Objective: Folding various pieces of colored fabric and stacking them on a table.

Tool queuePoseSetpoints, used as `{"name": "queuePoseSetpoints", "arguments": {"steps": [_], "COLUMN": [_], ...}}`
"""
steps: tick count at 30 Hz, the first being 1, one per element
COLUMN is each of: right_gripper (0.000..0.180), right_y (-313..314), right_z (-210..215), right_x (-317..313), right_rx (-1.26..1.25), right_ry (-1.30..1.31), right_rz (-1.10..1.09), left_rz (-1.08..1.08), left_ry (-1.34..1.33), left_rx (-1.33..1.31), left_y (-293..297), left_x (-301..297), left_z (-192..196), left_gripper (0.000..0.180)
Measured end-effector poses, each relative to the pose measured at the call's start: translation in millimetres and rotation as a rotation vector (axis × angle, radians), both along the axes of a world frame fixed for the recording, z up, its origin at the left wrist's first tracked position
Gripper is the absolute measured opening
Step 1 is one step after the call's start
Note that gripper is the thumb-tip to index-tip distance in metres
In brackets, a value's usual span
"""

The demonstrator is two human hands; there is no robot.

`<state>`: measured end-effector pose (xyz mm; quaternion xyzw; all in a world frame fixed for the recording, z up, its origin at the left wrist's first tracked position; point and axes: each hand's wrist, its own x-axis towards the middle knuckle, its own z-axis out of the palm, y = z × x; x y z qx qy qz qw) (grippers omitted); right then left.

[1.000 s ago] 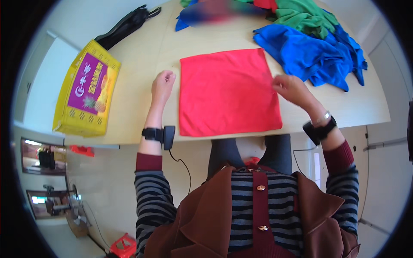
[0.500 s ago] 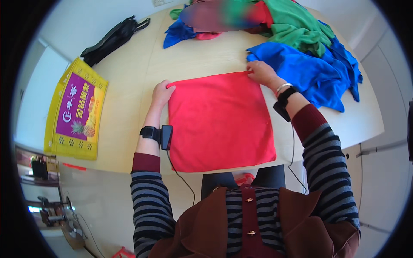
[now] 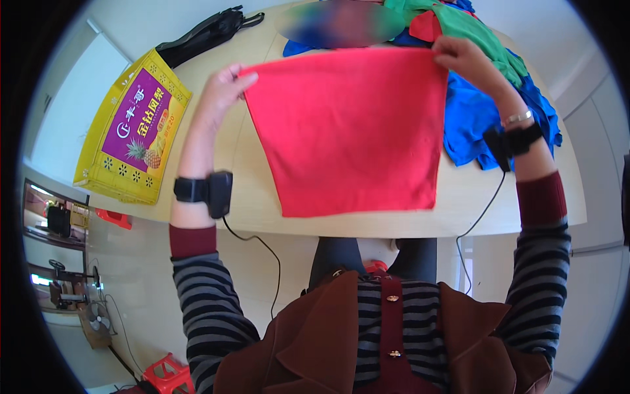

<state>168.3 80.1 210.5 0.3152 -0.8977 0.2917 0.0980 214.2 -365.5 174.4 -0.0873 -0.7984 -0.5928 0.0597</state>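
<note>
A square red cloth [image 3: 354, 131] hangs stretched between my two hands, its upper edge lifted off the table and its lower edge near the table's front. My left hand [image 3: 227, 88] pinches the upper left corner between thumb and fingers. At the upper right corner, my right hand [image 3: 467, 62] grips the cloth with its fingers closed. Each wrist wears a black strap with a small box and a cable. Beside and beyond my right hand lies a heap with a blue cloth [image 3: 462, 125] and a green cloth [image 3: 469, 33].
A yellow basket-like box [image 3: 92, 161] with a purple label stands at the table's left. Behind it lies a black bag [image 3: 203, 36]. The pale table [image 3: 243, 203] has a curved edge. A red plastic stool [image 3: 169, 374] and a fan [image 3: 98, 318] are on the floor, lower left.
Both hands have risen and moved away from me and apart, lifting the red cloth's far edge off the table. Its near edge has slid back from the table's front.
</note>
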Motion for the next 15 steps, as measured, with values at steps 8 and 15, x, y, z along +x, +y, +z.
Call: {"name": "queuePoseSetpoints", "arguments": {"steps": [8,15], "right_gripper": [0.008,0.007], "right_y": [-6,-24], "right_z": [79,89], "right_x": [-7,58], "right_rx": [-0.183,-0.207], "right_ry": [0.097,0.255], "right_rz": [-0.212,-0.136], "left_rz": [0.080,0.110], "left_ry": [0.265,0.354], "left_rx": [-0.078,-0.022], "left_y": [0,-8], "left_x": [-14,20], "left_z": [88,66], "left_gripper": [0.017,0.016]}}
